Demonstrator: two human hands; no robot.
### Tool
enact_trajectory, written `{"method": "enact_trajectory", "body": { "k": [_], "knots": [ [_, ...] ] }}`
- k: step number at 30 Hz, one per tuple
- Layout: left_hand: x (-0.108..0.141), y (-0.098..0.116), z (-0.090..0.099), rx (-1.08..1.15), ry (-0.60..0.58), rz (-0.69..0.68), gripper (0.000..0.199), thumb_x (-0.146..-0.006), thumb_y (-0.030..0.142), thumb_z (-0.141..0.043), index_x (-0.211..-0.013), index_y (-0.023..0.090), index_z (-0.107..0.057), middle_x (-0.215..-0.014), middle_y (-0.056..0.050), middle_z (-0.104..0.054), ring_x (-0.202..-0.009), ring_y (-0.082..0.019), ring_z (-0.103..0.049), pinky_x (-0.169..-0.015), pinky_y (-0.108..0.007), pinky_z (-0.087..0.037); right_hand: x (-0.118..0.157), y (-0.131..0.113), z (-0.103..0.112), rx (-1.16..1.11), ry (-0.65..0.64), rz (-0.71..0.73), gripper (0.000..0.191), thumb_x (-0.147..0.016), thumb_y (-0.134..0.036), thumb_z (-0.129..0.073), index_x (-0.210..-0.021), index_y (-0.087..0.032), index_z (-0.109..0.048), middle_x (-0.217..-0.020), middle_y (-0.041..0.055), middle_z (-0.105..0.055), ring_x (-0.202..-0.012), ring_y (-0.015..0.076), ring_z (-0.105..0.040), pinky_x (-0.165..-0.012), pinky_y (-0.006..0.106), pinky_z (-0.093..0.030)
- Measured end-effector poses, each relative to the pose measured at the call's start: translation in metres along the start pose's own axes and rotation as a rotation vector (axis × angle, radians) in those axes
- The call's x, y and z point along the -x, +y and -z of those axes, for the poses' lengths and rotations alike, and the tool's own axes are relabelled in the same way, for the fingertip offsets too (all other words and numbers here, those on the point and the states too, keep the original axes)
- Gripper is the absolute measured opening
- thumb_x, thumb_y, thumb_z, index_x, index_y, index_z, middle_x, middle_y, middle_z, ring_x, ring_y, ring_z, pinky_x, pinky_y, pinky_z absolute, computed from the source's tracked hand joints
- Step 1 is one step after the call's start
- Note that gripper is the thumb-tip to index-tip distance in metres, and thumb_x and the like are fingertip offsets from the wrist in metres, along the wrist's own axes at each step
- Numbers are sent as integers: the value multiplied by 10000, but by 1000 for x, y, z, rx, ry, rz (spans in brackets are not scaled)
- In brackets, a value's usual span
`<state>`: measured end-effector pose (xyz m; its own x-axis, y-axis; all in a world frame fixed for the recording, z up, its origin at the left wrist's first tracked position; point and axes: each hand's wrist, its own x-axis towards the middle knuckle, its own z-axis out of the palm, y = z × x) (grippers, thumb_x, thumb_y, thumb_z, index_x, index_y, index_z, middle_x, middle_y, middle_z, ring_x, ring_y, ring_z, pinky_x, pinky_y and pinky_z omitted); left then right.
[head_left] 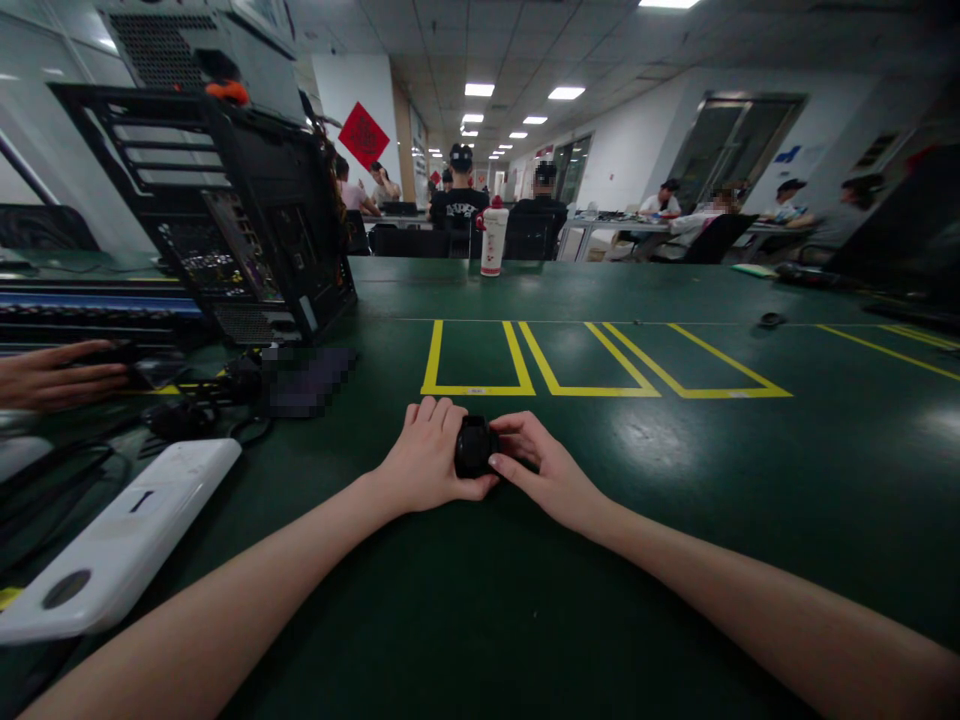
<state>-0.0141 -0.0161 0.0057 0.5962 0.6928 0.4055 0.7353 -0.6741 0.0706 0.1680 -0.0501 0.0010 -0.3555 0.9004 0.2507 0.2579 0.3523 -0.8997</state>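
Note:
A small black rounded object [473, 448] is between my two hands, low over the green table [600, 620] in front of me. My left hand [430, 452] wraps round its left side, with the thumb along its near edge. From the right, my right hand [546, 462] grips it with thumb and fingertips. What the object is cannot be made out. Just beyond my hands, yellow tape outlines [480, 391] mark the tabletop.
An open black computer case [292, 220] stands at the back left. A white device [142, 530] and dark cables [52, 490] lie at the left, near another person's hand [56, 375]. Farther back stands a white bottle [492, 240]; several people sit beyond.

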Motion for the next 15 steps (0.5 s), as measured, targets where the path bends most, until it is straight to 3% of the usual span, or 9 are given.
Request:
{"method": "enact_trajectory", "body": {
  "k": [7,15],
  "knots": [
    [0,0,3,0,-11,-7,607,-628,600,-515,-982,109,-474,-904,-108,-479,-820,-257,-416,-711,-392,-348,2,-4,1,38,-47,27,304,-782,-184,-547,-1064,-219,-440,-1080,47,-516,-1024,180,-535,-931,421,-436],
    [0,0,0,6,5,-2,603,-630,615,-505,-972,119,-474,-902,-102,-480,-818,-255,-419,-713,-395,-349,2,-3,-1,24,-9,47,207,-803,-198,-524,-997,-227,-457,-1045,33,-513,-971,161,-555,-896,390,-468]
  ]
}}
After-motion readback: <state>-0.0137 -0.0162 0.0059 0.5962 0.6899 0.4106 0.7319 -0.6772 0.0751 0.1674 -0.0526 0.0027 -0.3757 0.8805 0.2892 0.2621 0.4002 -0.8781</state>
